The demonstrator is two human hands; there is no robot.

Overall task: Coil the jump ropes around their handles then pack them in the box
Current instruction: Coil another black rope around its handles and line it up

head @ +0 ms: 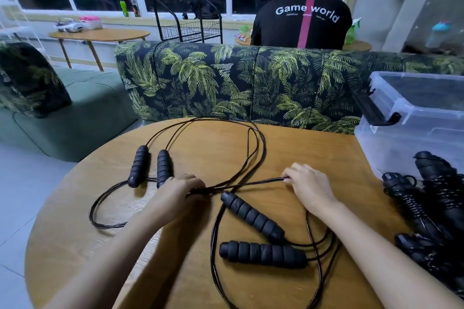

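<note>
Now | box (401, 138); coiled ropes (431, 208) beside it | left hand (180, 189), right hand (310, 184) pinch cord (251, 184)

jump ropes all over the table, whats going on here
A person is untangling black jump ropes on a round wooden table. The left hand grips a bunch of cord, and the right hand pinches it farther right. Two handle pairs, the far pair and the near pair, lie uncoiled. The coiled ropes sit beside the clear box.
</note>
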